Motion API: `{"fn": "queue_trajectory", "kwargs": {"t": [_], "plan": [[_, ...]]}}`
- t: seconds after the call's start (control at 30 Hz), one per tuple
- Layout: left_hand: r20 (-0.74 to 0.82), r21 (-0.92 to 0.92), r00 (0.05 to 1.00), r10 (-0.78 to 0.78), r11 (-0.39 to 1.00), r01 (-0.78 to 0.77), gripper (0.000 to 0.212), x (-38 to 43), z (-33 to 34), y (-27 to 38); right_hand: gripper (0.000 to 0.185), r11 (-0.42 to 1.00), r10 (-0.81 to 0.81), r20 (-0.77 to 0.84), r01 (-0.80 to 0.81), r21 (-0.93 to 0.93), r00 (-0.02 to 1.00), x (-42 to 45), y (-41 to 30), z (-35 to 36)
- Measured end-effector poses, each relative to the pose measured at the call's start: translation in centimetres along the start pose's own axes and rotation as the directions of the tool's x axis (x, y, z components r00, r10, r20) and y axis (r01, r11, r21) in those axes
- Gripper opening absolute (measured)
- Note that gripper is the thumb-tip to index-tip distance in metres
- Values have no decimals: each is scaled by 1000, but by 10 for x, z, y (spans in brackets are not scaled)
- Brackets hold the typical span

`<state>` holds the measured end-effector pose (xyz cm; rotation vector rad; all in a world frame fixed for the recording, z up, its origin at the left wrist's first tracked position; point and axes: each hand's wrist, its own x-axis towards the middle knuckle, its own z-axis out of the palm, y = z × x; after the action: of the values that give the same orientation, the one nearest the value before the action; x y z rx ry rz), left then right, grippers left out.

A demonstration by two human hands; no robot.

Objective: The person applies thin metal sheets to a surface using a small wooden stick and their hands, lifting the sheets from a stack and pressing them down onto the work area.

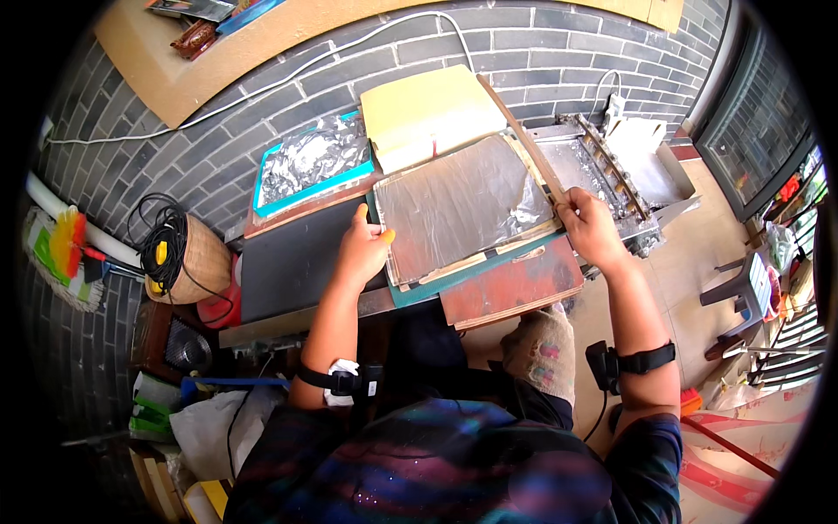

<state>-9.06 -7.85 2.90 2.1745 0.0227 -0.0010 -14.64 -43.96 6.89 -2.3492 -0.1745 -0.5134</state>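
Note:
A foil-covered rectangular board (458,209) with worn, light-edged sides lies tilted on a teal mat (409,298) at the bench's middle. My left hand (366,245) is at the board's left edge, its yellow-covered thumb and index fingertips over the rim; whether it grips is unclear. At the right edge, my right hand (584,219) is closed on the near end of a long brown wooden strip (524,144), which runs away along the board's right side. Behind the board lies a stack of yellow sheets (432,111). The fingers' undersides are hidden.
A turquoise tray (376,171) of crumpled foil stands back left, beside a dark board (294,262). A reddish board (517,281) overhangs the front edge. At right sit a metal device with a knobbed bar (612,167) and an open box (677,173). A wicker basket (203,262) holds coiled black cable.

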Motion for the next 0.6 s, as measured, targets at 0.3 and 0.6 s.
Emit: {"fn": "queue_trajectory", "kwargs": {"t": [0.3, 0.6], "plan": [[81, -22, 991, 109, 994, -108, 77, 47, 21, 5, 10, 968, 171, 105, -187, 168, 980, -60, -28, -21], [51, 74, 927, 371, 924, -374, 75, 76, 56, 17, 7, 792, 108, 540, -401, 460, 834, -126, -84, 6]]}}
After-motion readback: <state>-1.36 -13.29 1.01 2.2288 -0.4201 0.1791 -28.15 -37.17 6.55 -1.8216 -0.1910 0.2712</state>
